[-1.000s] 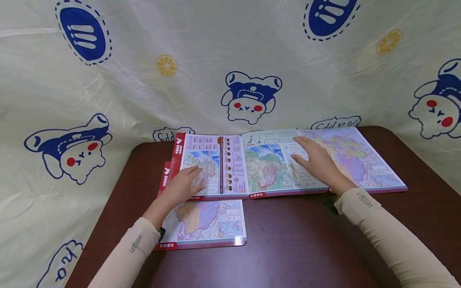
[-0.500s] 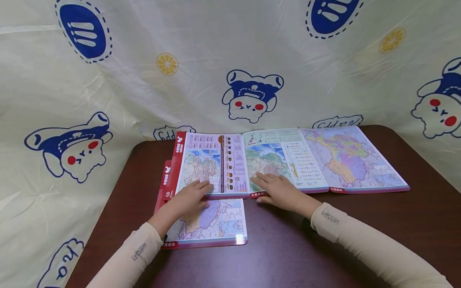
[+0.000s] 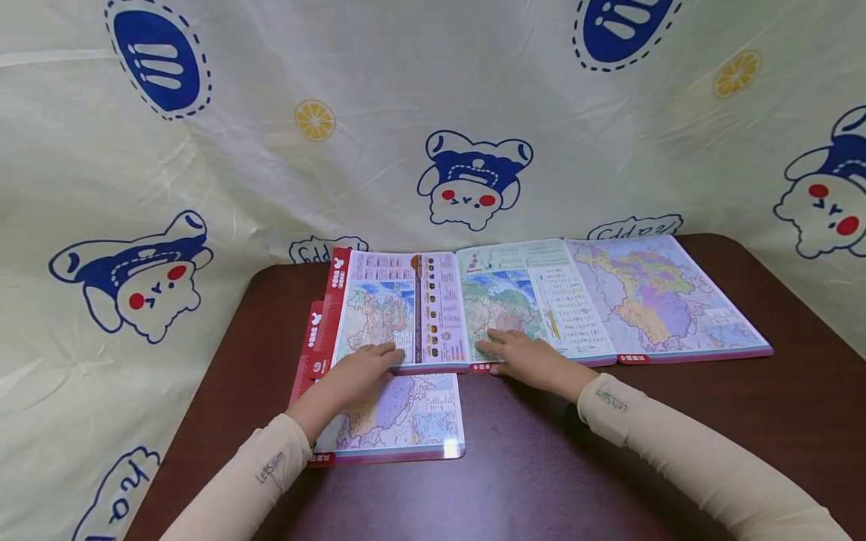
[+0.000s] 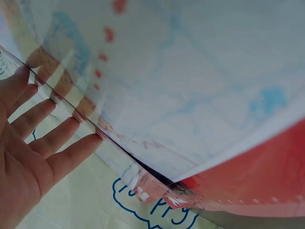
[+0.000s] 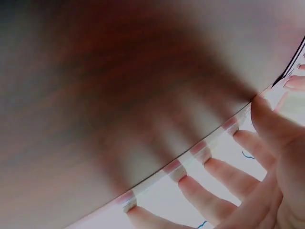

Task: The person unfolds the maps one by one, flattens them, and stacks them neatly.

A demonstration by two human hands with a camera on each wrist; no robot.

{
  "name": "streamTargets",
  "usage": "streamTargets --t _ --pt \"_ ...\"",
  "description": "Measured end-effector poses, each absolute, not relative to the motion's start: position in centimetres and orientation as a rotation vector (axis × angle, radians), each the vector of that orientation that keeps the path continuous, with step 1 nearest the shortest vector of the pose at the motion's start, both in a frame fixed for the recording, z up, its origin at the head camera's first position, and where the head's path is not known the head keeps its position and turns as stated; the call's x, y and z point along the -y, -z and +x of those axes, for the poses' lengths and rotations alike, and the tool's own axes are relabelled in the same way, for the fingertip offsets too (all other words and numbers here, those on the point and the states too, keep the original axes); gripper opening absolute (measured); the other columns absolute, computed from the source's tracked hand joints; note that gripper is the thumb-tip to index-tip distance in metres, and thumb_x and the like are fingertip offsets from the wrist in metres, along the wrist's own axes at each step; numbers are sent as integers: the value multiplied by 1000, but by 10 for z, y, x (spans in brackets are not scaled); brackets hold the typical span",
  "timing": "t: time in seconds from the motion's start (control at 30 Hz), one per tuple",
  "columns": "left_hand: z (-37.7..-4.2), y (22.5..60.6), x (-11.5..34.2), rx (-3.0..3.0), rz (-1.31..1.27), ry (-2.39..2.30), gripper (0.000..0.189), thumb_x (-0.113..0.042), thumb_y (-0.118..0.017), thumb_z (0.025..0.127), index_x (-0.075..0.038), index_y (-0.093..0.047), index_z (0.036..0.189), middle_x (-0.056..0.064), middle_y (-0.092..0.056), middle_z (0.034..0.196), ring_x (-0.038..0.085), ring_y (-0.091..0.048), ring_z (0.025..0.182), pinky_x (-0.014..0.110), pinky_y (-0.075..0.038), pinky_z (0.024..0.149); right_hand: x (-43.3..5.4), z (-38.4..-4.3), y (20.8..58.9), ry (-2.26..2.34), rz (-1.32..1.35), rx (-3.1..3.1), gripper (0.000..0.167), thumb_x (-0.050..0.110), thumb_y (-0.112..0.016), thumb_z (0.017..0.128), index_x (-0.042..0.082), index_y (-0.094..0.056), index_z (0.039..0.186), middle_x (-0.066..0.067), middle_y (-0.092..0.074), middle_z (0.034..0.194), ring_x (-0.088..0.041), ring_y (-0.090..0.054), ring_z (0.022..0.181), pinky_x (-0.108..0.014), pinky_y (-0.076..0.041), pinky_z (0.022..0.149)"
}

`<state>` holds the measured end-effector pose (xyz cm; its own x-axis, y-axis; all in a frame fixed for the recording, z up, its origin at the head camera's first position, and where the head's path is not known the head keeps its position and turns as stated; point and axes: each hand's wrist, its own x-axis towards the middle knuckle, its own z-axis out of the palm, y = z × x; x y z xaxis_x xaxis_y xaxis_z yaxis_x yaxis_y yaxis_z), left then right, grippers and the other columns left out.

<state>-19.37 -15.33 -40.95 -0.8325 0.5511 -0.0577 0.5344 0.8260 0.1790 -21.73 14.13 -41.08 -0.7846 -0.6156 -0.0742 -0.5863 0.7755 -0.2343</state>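
A glossy fold-out map (image 3: 649, 300) lies spread at the back of the table, its panels side by side. A second map sheet (image 3: 429, 417) shows under its left panel, nearer the front. My left hand (image 3: 355, 376) rests at the lower edge of the left panel, partly over the second sheet. My right hand (image 3: 534, 364) lies at the lower edge of the middle panel. In the left wrist view, straight fingers (image 4: 62, 155) touch the sheet's glossy surface, which mirrors them. Spread fingertips (image 5: 181, 179) meet the surface in the right wrist view, with the thumb alongside.
The dark brown table (image 3: 514, 466) has rounded back corners. A pale cloth (image 3: 257, 188) printed with cartoon bears and orange slices hangs right behind it and down the left side. Red strips (image 3: 336, 278) border the maps' left sides.
My right hand has moved left and toward the front, from above the map's right part to the middle panel's lower edge. My left hand has slid slightly toward the front.
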Motion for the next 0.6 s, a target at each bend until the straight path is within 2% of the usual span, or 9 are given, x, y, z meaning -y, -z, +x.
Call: streamTargets --t 0.4,0.6 --pt "-195 413 152 -2957 913 -112 43 -25 -64 83 -13 -52 123 12 -49 126 31 -49 112 45 -44 86 -142 -220 412 306 -981 -2775 50 29 -58 87 9 -47 131 -21 -38 135 -44 -36 119 -62 -35 85" --pt "-196 413 149 -2940 912 -53 43 -25 -61 86 -13 -49 125 11 -47 128 30 -47 113 42 -46 83 -143 -220 410 313 -1009 -2774 51 29 -58 86 7 -47 131 -22 -38 134 -45 -37 118 -60 -36 87"
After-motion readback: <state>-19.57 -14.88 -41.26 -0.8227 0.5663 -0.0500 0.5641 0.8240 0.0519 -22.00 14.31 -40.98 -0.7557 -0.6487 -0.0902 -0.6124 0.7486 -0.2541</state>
